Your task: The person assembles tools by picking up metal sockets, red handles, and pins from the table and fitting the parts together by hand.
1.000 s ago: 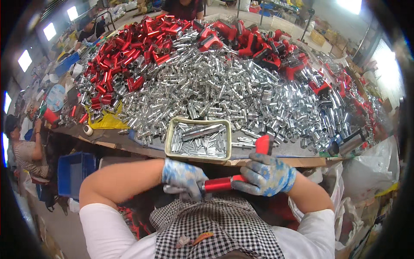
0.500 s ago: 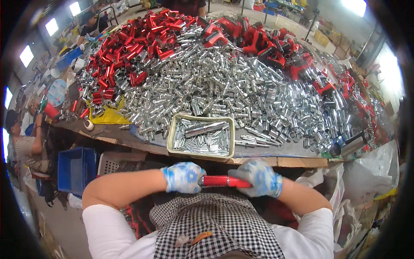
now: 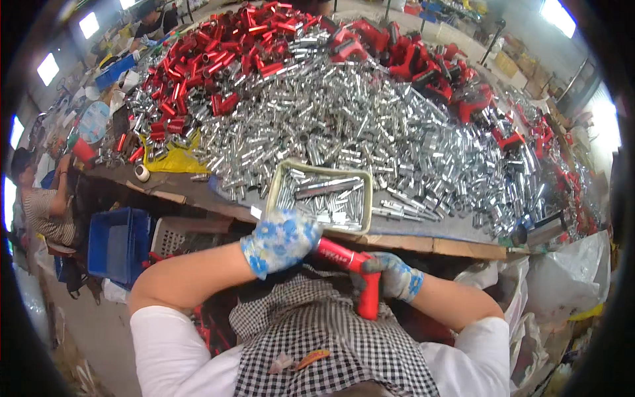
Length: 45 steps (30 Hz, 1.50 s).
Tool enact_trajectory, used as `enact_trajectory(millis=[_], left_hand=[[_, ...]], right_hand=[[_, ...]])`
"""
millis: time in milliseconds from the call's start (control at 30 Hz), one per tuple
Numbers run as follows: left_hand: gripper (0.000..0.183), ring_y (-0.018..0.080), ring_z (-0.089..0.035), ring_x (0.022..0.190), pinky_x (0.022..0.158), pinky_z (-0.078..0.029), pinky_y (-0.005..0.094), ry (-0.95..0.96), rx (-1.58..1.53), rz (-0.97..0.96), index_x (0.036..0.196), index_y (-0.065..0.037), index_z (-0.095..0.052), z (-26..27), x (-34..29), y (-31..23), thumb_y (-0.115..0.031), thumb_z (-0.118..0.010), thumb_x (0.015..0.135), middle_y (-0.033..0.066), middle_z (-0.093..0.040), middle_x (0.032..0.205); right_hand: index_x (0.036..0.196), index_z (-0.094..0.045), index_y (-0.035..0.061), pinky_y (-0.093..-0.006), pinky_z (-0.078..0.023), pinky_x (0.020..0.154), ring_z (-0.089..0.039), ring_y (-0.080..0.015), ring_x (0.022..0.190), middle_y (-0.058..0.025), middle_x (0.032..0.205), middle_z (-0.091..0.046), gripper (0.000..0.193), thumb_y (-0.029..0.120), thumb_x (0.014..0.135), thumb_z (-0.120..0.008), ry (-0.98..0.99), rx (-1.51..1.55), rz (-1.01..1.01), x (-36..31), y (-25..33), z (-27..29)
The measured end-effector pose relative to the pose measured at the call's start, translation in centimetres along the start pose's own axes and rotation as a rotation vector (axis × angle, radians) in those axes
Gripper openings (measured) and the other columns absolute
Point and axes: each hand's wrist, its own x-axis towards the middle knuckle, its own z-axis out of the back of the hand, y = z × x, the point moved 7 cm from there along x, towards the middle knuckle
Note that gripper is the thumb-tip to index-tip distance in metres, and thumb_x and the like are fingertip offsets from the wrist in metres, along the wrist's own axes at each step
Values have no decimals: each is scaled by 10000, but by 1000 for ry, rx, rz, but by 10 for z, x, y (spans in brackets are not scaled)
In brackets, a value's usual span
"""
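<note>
A red pistol-shaped tool body point(image 3: 336, 254) is held between my two hands, in front of the checked apron. My left hand point(image 3: 283, 239), in a blue-and-white patterned glove, closes over the front end of its barrel and hides that end. Around the junction of barrel and grip wraps my right hand point(image 3: 397, 275), gloved alike with darker fingers. The grip points down toward the apron. Just beyond my left hand stands a cream-coloured tray point(image 3: 368, 198) on the table edge. Inside lie many thin silver pins and a few thicker silver shafts point(image 3: 329, 187).
A big heap of silver metal parts point(image 3: 297, 119) covers the table, with red tubes point(image 3: 192, 73) at the far left and red tool housings point(image 3: 410, 59) at the far right. A blue crate point(image 3: 119, 248) stands at lower left. Another person point(image 3: 46, 205) sits at the left.
The red tool body has turned from level to slanting, its left end raised toward the tray. My left hand has moved up; my right hand has shifted, showing the grip pointing down.
</note>
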Motion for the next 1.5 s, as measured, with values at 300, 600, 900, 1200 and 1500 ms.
enact_trajectory(millis=[300, 600, 900, 1200, 1500], left_hand=[[470, 357, -569, 1111, 981, -463, 491, -908, -1705, 723, 1313, -4, -491, 34, -27, 85, -221, -578, 906, 184, -556, 1240], [459, 136, -324, 513, 588, -386, 317, -1233, -2481, 707, 662, -164, -389, 35, -14, 58, -489, -532, 953, -42, -267, 556], [285, 321, -544, 578, 549, -413, 411, 744, -1567, -709, 688, -20, -562, 70, 3, -105, -206, -773, 638, 120, -527, 617], [327, 176, -504, 535, 527, -444, 338, -341, -1924, 39, 684, -104, -542, 78, 5, -13, -357, -639, 867, 33, -497, 566], [421, 114, -301, 485, 523, -336, 293, -1355, -2230, 799, 683, -172, -422, 53, -34, 68, -455, -595, 943, -72, -297, 539]], right_hand=[[1196, -618, 37, -400, -533, 709, -648, -273, 687, -91, 820, -655, 573, 216, 677, -784, -356, -1904, 979, -37, 103, -122], [1127, -600, -2, -385, -528, 706, -650, -272, 766, -111, 923, -658, 747, 594, 711, -772, -358, -1504, 1410, -17, 93, -91], [1324, -559, 21, -320, -480, 981, -633, -236, 1097, -138, 1198, -667, 386, 245, 1018, -483, 630, -1225, 100, 74, -27, -39], [1243, -562, 23, -431, -494, 894, -620, -395, 995, -183, 1059, -664, 505, 283, 824, -670, -6, -1472, 530, 47, 51, -104], [1179, -567, -24, -424, -508, 846, -660, -281, 901, -153, 966, -663, 837, 582, 652, -805, -358, -1423, 903, 8, 70, -103]])
